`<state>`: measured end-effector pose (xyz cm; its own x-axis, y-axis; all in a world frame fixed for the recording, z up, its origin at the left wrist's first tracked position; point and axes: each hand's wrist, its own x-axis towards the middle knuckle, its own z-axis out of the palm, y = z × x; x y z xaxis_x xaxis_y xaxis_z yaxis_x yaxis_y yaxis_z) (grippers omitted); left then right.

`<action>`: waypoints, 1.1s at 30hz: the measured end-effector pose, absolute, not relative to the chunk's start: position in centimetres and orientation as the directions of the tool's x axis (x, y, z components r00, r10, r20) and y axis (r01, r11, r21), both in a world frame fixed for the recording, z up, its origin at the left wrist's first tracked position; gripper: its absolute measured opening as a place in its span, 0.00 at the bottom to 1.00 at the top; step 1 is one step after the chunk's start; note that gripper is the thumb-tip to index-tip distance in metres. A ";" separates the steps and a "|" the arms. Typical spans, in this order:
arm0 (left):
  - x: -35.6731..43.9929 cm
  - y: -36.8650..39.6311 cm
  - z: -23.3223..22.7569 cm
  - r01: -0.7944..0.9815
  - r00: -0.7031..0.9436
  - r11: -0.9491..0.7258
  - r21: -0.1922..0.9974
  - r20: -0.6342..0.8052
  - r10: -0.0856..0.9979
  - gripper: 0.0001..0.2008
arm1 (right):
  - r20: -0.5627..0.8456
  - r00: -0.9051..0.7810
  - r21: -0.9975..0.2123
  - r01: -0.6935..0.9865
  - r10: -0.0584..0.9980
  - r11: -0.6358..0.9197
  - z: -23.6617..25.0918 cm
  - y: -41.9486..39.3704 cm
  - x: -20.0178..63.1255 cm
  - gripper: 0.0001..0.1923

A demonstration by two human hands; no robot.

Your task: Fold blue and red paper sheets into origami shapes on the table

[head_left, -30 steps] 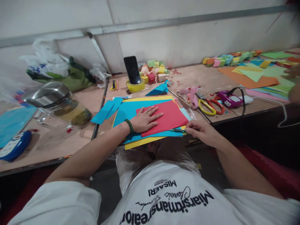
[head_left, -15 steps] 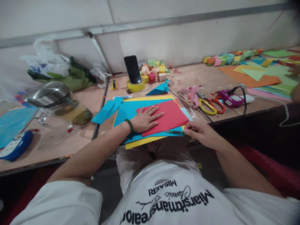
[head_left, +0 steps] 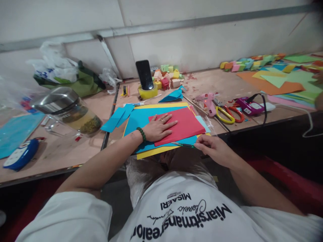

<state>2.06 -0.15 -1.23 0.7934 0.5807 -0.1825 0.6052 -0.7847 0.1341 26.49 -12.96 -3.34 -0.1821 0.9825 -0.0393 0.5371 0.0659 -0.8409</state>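
My left hand (head_left: 159, 127) lies flat, fingers spread, on a red paper sheet (head_left: 186, 125) that tops a stack of blue paper (head_left: 141, 117) and yellow paper (head_left: 151, 152) at the table's front edge. A green bead bracelet sits on that wrist. My right hand (head_left: 214, 149) is closed on a thin green-handled tool (head_left: 183, 145), which looks like a craft knife. Its tip lies along the red sheet's near edge.
Yellow and orange scissors (head_left: 228, 113), a pink glue gun (head_left: 208, 102) and a purple device (head_left: 249, 106) lie to the right. A phone (head_left: 144, 74) stands in a yellow tape roll, with foam blocks (head_left: 168, 76) behind. A glass jar (head_left: 68, 111) lies left. Coloured sheets (head_left: 280, 82) cover the far right.
My right hand has slid the thin tool leftward along the near edge of the red sheet. My left hand stays pressed on the paper. The view shifted slightly.
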 end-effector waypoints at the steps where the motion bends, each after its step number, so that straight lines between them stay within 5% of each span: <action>1: 2.0 -0.1 -1.3 0.603 0.796 -0.786 0.135 -0.176 0.580 0.28 | -0.033 -0.177 -0.838 0.541 0.984 0.069 -3.4 -13.0 26.3 0.16; 33: 2.2 -0.1 -1.4 0.605 0.794 -0.782 0.147 -0.183 0.580 0.28 | 0.002 -0.181 -0.860 0.501 0.983 0.094 -4.3 -13.8 21.0 0.14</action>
<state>2.18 -0.05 -1.39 0.7938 0.5801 -0.1829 0.6055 -0.7822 0.1467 20.95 -13.80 -4.34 -0.1809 0.9835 0.0016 0.5010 0.0936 -0.8604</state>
